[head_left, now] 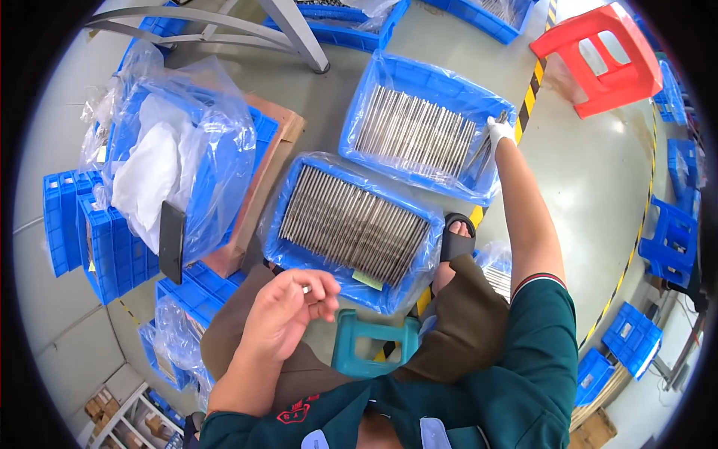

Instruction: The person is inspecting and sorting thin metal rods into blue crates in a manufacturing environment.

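Note:
My bare left hand (288, 308) is raised over my lap, its fingers curled in. A small shiny piece (306, 289) shows at those fingers; I cannot make out whether it is held or worn. At the far bin's right end, my right hand (500, 130), in a white glove, closes on a few thin metal rods (483, 150) that lie slanted. A row of similar rods (415, 131) fills much of that plastic-lined blue bin (395, 71). Nearer to me, a second lined blue bin (280, 247) holds another row of metal rods (351, 224), with a yellow slip at its front.
A teal stool (359, 364) stands between my legs. To the left, a bagged blue crate (262, 127) with white cloth (153, 168) and a black phone (172, 241) rests on a wooden pallet (288, 123). A red stool (636, 75) lies at the far right beside floor tape.

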A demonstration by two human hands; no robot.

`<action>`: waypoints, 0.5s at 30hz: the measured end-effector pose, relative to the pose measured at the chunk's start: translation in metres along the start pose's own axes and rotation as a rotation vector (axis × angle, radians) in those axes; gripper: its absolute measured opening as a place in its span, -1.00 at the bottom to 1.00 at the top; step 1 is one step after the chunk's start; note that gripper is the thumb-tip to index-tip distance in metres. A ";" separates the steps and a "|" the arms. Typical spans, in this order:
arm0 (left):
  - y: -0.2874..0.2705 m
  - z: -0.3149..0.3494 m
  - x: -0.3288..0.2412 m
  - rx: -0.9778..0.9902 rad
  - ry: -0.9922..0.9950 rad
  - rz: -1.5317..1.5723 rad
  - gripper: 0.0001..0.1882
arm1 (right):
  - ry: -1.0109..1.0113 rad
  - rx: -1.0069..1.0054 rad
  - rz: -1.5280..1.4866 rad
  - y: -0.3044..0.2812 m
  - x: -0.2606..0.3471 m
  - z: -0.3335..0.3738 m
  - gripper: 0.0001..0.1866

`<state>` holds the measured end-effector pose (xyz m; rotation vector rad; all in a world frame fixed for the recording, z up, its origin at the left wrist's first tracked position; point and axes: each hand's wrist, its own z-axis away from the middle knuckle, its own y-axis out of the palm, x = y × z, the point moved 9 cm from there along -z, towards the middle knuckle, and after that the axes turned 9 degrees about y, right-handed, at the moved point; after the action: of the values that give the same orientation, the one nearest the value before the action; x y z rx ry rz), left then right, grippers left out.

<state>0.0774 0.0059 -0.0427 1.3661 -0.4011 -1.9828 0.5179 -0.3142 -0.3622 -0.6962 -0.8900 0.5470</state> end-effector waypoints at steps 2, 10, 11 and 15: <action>-0.014 0.012 -0.008 -0.121 0.007 -0.054 -0.66 | 0.136 0.201 -0.006 0.068 0.015 0.062 -0.53; -0.010 -0.008 0.000 -0.143 -0.015 -0.053 -0.62 | 0.091 0.185 0.485 0.098 -0.032 0.023 -0.59; -0.009 -0.010 0.001 -0.143 -0.016 -0.048 -0.62 | 0.073 0.166 0.522 0.093 -0.030 0.027 -0.60; -0.009 -0.010 0.001 -0.155 -0.030 -0.055 -0.62 | 0.010 0.045 0.516 0.065 0.006 0.089 -0.67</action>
<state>0.0830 0.0125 -0.0526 1.2634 -0.2199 -2.0357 0.4369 -0.2399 -0.3682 -0.8921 -0.6826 1.0179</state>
